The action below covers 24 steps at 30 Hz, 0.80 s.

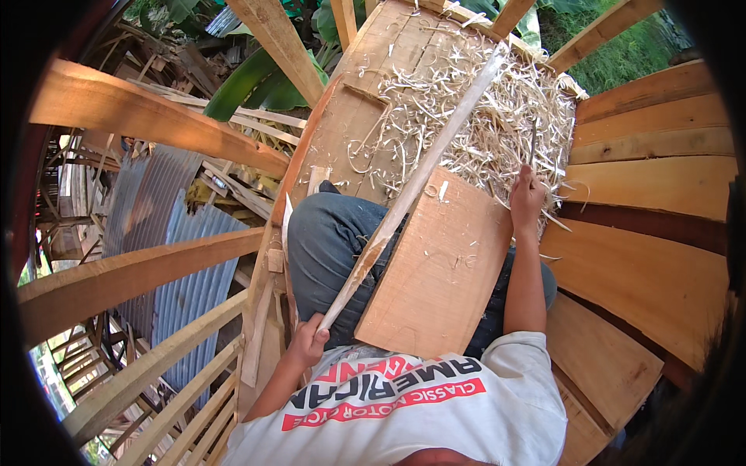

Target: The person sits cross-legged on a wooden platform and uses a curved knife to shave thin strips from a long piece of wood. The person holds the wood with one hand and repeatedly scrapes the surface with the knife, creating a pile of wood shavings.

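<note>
A long, pale wooden stick slants from my lap out to the far edge of the floor. My left hand is closed around its near end. Across my thighs lies a flat wooden board, just right of the stick, with a few shavings on it. My right hand grips a knife whose narrow blade points away from me over a heap of wood shavings. Its handle is mostly hidden in my fist. The blade stands apart from the stick.
I sit on a plank floor with raised edges. Wooden posts and rails line the left; wide planks form a wall at right, near a lower board. Beyond the left rails are corrugated metal sheets and a banana leaf.
</note>
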{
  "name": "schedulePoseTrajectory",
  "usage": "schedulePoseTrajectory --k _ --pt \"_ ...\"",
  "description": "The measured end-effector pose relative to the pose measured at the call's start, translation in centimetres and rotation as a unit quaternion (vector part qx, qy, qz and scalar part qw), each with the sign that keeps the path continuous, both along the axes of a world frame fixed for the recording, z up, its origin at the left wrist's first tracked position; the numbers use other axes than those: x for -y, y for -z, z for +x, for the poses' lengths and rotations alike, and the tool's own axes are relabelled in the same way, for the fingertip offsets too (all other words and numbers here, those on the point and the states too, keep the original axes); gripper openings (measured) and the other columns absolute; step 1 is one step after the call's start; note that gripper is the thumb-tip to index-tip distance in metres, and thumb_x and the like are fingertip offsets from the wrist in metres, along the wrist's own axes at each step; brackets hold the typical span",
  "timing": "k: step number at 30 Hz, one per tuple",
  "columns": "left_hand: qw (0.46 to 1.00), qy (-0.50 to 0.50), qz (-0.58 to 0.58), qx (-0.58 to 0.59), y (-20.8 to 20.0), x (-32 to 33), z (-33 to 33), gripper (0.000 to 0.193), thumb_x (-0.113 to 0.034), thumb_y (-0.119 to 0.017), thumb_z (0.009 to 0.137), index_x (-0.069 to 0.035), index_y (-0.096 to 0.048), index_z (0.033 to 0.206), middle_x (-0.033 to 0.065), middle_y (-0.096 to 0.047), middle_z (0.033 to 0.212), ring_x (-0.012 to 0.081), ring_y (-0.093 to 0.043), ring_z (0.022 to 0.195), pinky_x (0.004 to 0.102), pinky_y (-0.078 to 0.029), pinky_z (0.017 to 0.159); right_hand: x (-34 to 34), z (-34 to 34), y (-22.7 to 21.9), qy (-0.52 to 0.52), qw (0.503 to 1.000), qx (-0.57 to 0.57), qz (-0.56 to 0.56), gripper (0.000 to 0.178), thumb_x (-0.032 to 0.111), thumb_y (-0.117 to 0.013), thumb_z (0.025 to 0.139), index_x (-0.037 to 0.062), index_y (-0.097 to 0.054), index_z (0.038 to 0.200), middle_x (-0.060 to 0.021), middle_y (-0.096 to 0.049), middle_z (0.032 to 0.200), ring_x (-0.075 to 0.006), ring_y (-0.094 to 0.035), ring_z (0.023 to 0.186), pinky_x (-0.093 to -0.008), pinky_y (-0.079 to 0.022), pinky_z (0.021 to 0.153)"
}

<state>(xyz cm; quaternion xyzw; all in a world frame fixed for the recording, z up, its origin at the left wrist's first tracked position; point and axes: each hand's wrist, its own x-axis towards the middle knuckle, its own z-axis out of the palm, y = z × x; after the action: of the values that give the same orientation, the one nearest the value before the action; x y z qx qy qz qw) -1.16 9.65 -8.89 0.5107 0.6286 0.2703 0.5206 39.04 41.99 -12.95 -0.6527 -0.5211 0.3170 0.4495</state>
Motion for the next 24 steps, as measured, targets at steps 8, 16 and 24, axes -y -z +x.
schedulePoseTrajectory --k 8,16,24 --pt "0.977 -0.038 -0.15 0.146 -1.0 -0.4 -1.1 0.063 -0.061 -0.036 0.092 0.0 -0.053 0.089 0.0025 -0.05 0.058 0.0052 -0.041 0.046 0.0192 -0.033 0.044 0.9 -0.1 -2.9 0.017 0.993 -0.117 0.009 0.054 0.052 -0.049 0.093 0.0107 -0.039 0.059 0.0029 -0.037 0.046 -0.0073 -0.036 0.036 -0.0235 -0.028 0.036" --pt "0.985 -0.049 -0.125 0.111 -1.3 -0.2 -0.2 0.06 -0.06 -0.035 0.093 -0.002 -0.052 0.088 0.002 -0.048 0.059 0.0043 -0.04 0.045 0.019 -0.033 0.043 0.1 1.4 -2.0 -0.011 0.983 0.164 -0.083 0.058 0.052 -0.068 0.077 -0.0042 -0.062 0.062 -0.0108 -0.052 0.048 -0.0201 -0.05 0.046 -0.0354 -0.04 0.05" --pt "0.976 -0.084 -0.14 0.144 -2.6 0.3 0.7 0.054 -0.056 -0.037 0.095 -0.004 -0.05 0.088 -0.0013 -0.044 0.059 0.003 -0.037 0.045 0.0179 -0.031 0.042 1.6 -0.3 -5.0 -0.109 0.914 0.344 -0.188 0.063 0.059 -0.066 0.073 -0.0043 -0.067 0.073 -0.025 -0.064 0.074 -0.0367 -0.065 0.073 -0.0421 -0.051 0.067"
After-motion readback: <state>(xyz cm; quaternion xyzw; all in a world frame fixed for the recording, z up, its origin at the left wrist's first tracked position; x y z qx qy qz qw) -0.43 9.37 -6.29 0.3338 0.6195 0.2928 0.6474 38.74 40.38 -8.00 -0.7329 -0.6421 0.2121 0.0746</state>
